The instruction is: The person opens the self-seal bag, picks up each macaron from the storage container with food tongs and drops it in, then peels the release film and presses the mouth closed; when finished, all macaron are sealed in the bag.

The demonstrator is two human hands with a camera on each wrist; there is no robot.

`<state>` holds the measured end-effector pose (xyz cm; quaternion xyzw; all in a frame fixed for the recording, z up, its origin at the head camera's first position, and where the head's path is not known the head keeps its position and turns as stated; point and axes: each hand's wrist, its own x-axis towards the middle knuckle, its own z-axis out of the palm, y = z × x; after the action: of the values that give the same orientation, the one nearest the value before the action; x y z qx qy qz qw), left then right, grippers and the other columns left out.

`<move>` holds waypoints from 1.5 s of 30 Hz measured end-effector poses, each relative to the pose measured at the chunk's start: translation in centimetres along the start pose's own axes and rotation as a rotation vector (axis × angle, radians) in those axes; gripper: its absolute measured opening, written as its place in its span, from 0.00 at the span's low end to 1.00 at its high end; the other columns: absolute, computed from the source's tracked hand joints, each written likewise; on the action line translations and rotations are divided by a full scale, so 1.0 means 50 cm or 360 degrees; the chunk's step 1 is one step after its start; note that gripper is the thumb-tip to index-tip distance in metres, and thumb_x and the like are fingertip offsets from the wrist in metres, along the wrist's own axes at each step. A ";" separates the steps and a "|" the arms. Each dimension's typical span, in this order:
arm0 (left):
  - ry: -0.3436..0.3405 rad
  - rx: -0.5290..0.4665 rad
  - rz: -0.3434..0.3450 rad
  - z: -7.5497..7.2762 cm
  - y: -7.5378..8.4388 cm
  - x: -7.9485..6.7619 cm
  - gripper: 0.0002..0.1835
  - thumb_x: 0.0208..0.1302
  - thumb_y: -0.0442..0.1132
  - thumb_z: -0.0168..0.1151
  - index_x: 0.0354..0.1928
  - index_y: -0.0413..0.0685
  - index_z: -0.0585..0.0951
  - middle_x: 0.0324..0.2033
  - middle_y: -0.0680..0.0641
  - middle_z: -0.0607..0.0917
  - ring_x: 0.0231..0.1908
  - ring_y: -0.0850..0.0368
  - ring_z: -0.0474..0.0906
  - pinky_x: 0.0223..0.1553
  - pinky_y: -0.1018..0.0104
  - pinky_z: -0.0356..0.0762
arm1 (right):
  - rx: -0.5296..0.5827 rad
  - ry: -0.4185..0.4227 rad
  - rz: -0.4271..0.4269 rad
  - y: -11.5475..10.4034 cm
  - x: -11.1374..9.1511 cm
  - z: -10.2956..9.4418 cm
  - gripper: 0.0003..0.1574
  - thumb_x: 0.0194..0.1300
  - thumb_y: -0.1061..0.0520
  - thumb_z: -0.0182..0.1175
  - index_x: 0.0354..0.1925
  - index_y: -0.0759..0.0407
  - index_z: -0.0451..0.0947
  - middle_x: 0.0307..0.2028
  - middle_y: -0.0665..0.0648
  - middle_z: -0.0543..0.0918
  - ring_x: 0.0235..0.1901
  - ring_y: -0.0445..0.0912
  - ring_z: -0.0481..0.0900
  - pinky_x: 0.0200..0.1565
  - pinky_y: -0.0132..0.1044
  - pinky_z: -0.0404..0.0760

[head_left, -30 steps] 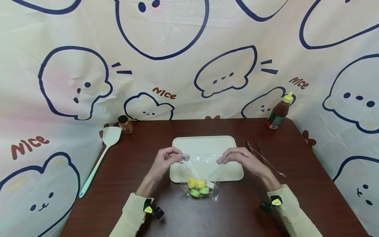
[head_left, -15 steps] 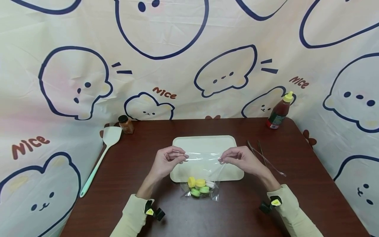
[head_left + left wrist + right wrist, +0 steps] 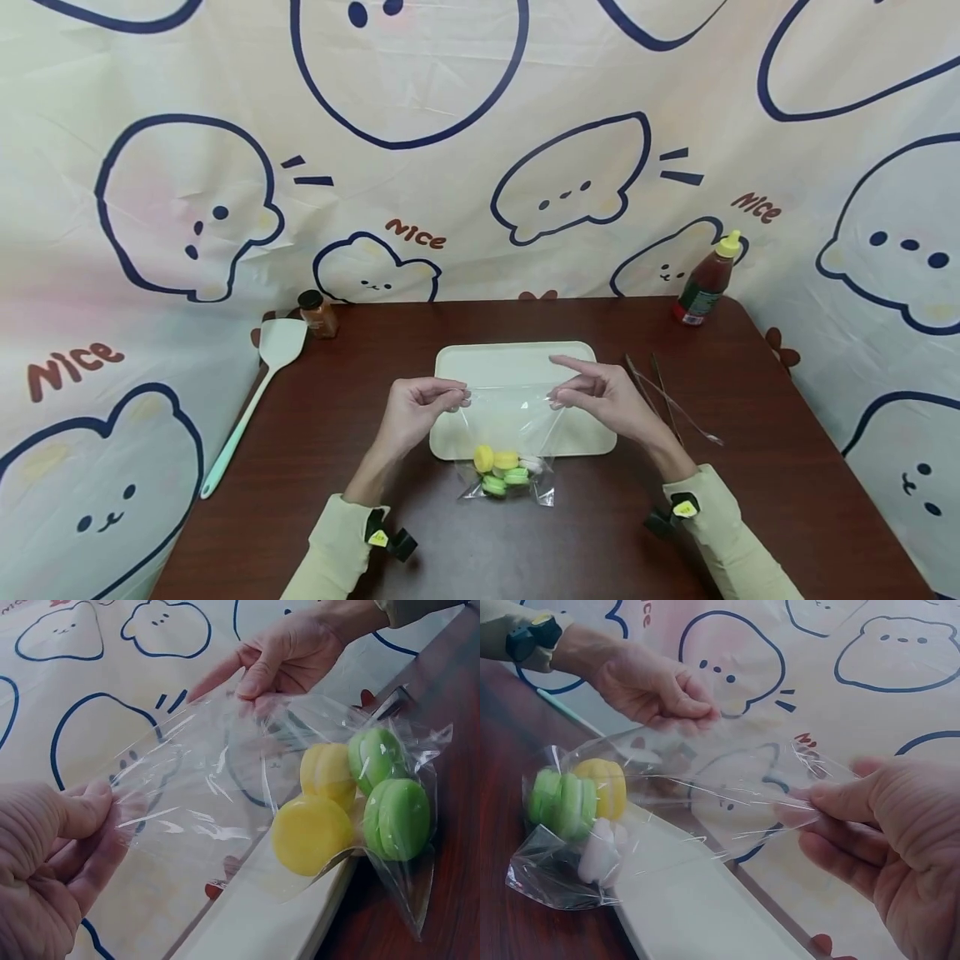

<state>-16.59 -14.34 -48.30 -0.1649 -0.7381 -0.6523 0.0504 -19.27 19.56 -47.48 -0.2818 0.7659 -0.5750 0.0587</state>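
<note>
A clear plastic bag stretches between my two hands above a cream tray. In its bottom lie yellow macarons, green macarons and a white macaron. My left hand pinches the bag's upper left corner between thumb and fingers. At the upper right corner, my right hand pinches the film, its index finger stretched out away from the others. The filled end of the bag hangs over the tray's near edge.
A white spatula with a mint handle lies at the left. Behind it stands a small spice jar. A red sauce bottle is at the back right. Thin metal tongs lie right of the tray on the brown table.
My right hand has shifted slightly left, and its index finger has lifted and straightened. The bag's top edge is now pulled straight between both hands; the macarons stay at its bottom.
</note>
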 end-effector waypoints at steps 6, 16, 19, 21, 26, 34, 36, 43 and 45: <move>0.0002 -0.0089 -0.0038 0.006 -0.007 -0.004 0.11 0.68 0.28 0.69 0.47 0.24 0.85 0.37 0.33 0.91 0.34 0.50 0.92 0.36 0.62 0.88 | 0.0011 -0.0007 0.0070 -0.003 0.005 0.000 0.17 0.71 0.62 0.68 0.54 0.70 0.84 0.43 0.60 0.92 0.42 0.49 0.92 0.49 0.36 0.86; 0.0049 -0.0081 -0.0028 0.014 0.006 -0.010 0.09 0.68 0.29 0.69 0.46 0.27 0.87 0.35 0.33 0.91 0.34 0.47 0.92 0.36 0.63 0.88 | -0.0439 -0.0091 0.0054 -0.072 0.058 0.010 0.20 0.66 0.48 0.74 0.55 0.51 0.88 0.49 0.50 0.90 0.51 0.47 0.87 0.56 0.61 0.82; 0.0050 -0.0053 -0.0043 0.014 0.011 -0.012 0.09 0.67 0.30 0.70 0.45 0.30 0.88 0.35 0.36 0.91 0.33 0.51 0.92 0.36 0.63 0.88 | -0.0583 -0.0208 -0.0012 -0.101 0.086 0.035 0.20 0.67 0.49 0.73 0.54 0.55 0.88 0.48 0.52 0.91 0.49 0.47 0.87 0.54 0.57 0.84; 0.0046 -0.0037 -0.0051 0.013 0.014 -0.013 0.10 0.67 0.31 0.71 0.46 0.30 0.88 0.35 0.37 0.92 0.34 0.52 0.92 0.36 0.63 0.88 | -0.0646 -0.0304 -0.0029 -0.115 0.104 0.054 0.20 0.67 0.50 0.73 0.53 0.58 0.88 0.48 0.53 0.91 0.48 0.46 0.88 0.52 0.53 0.85; 0.0020 -0.0020 -0.0043 0.013 0.021 -0.011 0.09 0.67 0.30 0.71 0.45 0.30 0.88 0.34 0.37 0.92 0.33 0.53 0.92 0.36 0.62 0.88 | -0.0757 -0.0476 -0.0055 -0.136 0.141 0.104 0.16 0.67 0.51 0.72 0.49 0.59 0.90 0.41 0.50 0.92 0.42 0.41 0.89 0.44 0.38 0.87; 0.0007 -0.0043 0.0014 0.014 0.026 -0.010 0.05 0.66 0.30 0.72 0.40 0.34 0.90 0.30 0.38 0.91 0.29 0.53 0.91 0.33 0.53 0.88 | -0.0748 -0.0611 -0.0185 -0.134 0.172 0.144 0.05 0.69 0.56 0.71 0.40 0.55 0.93 0.28 0.47 0.90 0.22 0.34 0.75 0.28 0.29 0.77; 0.0000 -0.0039 0.0019 0.014 0.025 -0.010 0.05 0.66 0.30 0.72 0.40 0.34 0.90 0.30 0.39 0.91 0.29 0.53 0.91 0.33 0.54 0.88 | -0.0734 -0.0627 -0.0192 -0.131 0.175 0.146 0.05 0.70 0.58 0.70 0.40 0.56 0.93 0.27 0.48 0.89 0.21 0.34 0.73 0.27 0.29 0.76; -0.0089 0.0024 0.0064 0.010 0.022 -0.014 0.05 0.67 0.28 0.70 0.43 0.35 0.90 0.32 0.40 0.92 0.32 0.50 0.92 0.35 0.61 0.88 | -0.0647 -0.0713 -0.0230 -0.122 0.181 0.139 0.05 0.70 0.61 0.68 0.39 0.58 0.91 0.26 0.52 0.88 0.21 0.35 0.72 0.26 0.29 0.75; -0.0082 0.0048 0.0086 0.010 0.020 -0.015 0.05 0.67 0.28 0.70 0.43 0.35 0.90 0.33 0.40 0.92 0.32 0.48 0.92 0.35 0.63 0.88 | -0.0626 -0.0724 -0.0235 -0.119 0.183 0.137 0.05 0.71 0.61 0.68 0.39 0.58 0.91 0.27 0.54 0.89 0.21 0.35 0.73 0.27 0.29 0.75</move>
<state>-15.51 -13.91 -47.63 -0.2009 -0.7441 -0.6351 0.0514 -21.90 8.10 -42.18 -0.4641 0.8071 -0.3406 0.1310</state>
